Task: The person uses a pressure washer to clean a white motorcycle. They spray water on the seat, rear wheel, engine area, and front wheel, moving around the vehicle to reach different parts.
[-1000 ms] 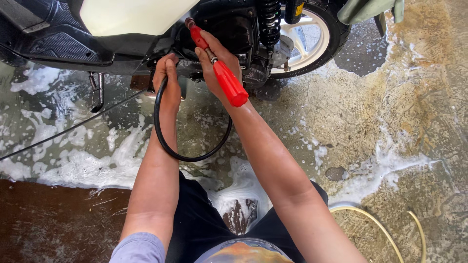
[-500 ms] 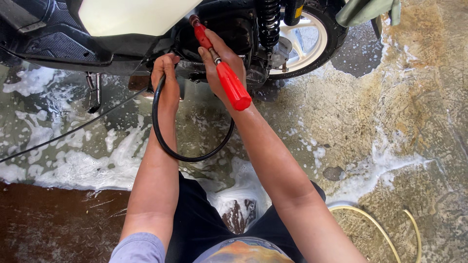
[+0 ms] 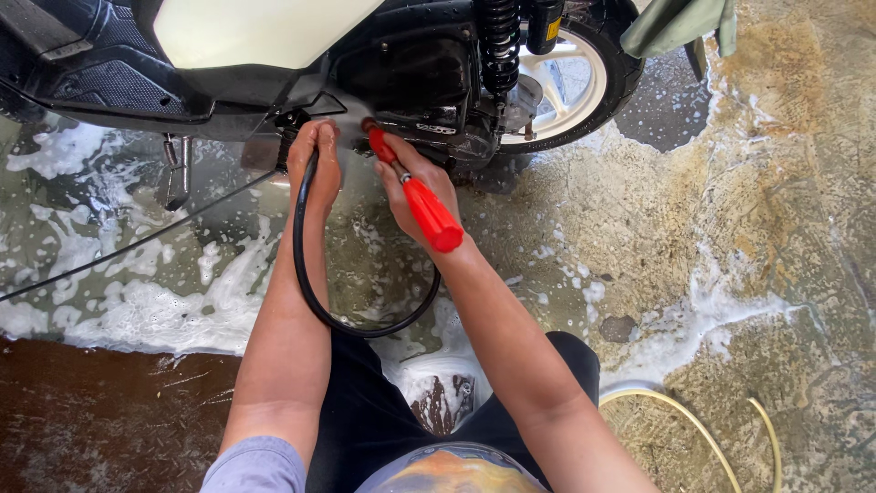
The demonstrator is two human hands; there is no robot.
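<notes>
floor (image 3: 137, 301) wet, foam in patches, suds not yet rinsed | left hand (image 3: 315, 160) closed on black hose (image 3: 315, 292) under scooter (image 3: 274, 36) | right hand (image 3: 415, 183) wrapped round red spray gun (image 3: 420, 201), nozzle at engine underside | rear wheel (image 3: 566, 82) wet; wash looks midway

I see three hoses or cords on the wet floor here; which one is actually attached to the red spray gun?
The thick black hose, looping from the red spray gun to the left hand. The thin black cord and yellow hose lie apart.
</notes>
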